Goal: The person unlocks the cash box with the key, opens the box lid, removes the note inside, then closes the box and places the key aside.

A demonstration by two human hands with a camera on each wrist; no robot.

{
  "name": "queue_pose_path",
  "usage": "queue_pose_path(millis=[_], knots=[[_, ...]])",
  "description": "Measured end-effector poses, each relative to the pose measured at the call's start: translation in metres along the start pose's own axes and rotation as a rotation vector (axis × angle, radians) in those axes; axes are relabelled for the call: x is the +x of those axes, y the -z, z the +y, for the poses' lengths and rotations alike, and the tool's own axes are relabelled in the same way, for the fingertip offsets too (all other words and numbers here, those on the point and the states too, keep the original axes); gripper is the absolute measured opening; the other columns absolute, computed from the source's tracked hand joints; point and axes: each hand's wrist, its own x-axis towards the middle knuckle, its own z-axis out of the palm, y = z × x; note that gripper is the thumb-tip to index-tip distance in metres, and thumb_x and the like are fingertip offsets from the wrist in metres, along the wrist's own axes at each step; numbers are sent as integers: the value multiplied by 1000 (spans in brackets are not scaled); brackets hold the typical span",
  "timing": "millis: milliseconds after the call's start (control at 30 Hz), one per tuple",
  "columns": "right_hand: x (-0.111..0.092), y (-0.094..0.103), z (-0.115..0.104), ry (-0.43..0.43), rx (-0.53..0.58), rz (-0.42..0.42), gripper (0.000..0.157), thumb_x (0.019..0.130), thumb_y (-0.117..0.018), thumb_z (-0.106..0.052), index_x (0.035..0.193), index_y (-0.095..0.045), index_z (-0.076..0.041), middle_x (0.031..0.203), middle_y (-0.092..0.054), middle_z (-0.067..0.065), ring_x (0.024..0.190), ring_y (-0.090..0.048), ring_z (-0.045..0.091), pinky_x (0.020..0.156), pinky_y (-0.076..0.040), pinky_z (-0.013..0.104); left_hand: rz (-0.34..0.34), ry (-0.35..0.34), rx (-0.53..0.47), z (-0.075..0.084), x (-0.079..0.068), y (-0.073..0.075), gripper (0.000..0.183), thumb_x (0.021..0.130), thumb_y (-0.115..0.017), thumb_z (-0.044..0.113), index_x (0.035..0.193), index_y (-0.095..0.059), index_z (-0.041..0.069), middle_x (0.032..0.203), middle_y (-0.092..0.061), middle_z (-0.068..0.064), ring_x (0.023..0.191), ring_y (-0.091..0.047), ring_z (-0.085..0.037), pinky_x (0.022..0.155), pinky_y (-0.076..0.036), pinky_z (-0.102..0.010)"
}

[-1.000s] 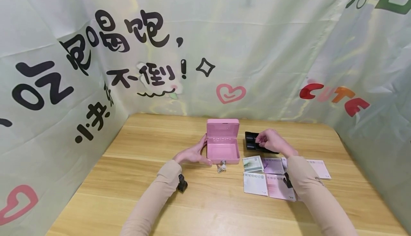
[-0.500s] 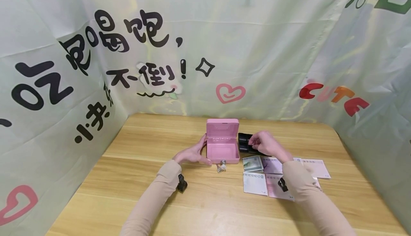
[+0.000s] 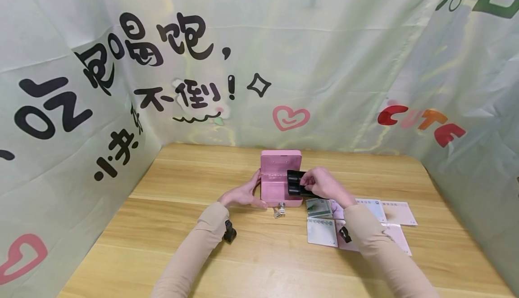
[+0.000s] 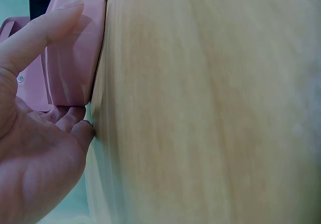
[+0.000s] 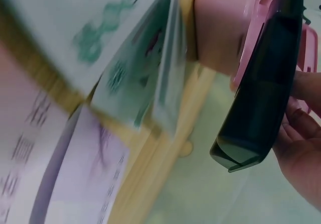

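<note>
A pink cash box [image 3: 274, 192] stands on the table with its lid [image 3: 281, 162] up. My left hand [image 3: 244, 194] holds the box's left side, thumb on the front and fingers reaching round the back; the left wrist view shows the thumb [image 4: 47, 30] on the pink wall. A black compartment tray [image 3: 294, 182] is pinched by my right hand [image 3: 323, 183]. Its left end is over the right part of the box opening. In the right wrist view the tray [image 5: 263, 78] hangs tilted beside the box. Small keys [image 3: 277, 213] hang at the front lock [image 3: 282, 207].
Several stacks of banknotes lie in two rows right of the box, among them a green one [image 3: 319, 208], a pale one [image 3: 322, 233] and a pink one [image 3: 400, 213]. The right forearm [image 3: 381, 244] passes over some. A printed curtain [image 3: 340, 73] surrounds the wooden table [image 3: 251, 253].
My right hand has carried the black tray leftward, from beside the box to partly over its opening. The left hand and the box have stayed in place.
</note>
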Motion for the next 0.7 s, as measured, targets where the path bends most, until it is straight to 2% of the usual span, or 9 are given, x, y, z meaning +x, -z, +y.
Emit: queue_pose_path(millis=[200, 367, 700], knots=[[10, -9, -12, 26, -13, -3, 22, 77, -61, 15, 86, -75, 0, 79, -74, 10, 69, -62, 11, 64, -57, 23, 6, 28, 17, 0, -1, 0, 131, 76, -84, 10, 160, 17, 10, 170, -2, -18, 158, -7, -35, 129, -9, -56], [19, -17, -21, 34, -19, 0, 21, 77, -63, 14, 84, -75, -1, 78, -73, 8, 68, -61, 10, 63, -55, 21, 9, 62, 47, 1, -2, -1, 131, 78, -84, 14, 160, 18, 13, 171, -3, -16, 159, -6, -32, 130, -9, -53], [32, -30, -33, 70, -25, 13, 23, 77, -61, 15, 82, -76, -2, 79, -75, 7, 69, -59, 9, 66, -54, 22, 15, 28, 35, 1, -1, -1, 129, 78, -84, 13, 161, 15, 15, 170, -8, -19, 159, -8, -32, 131, -10, -52]])
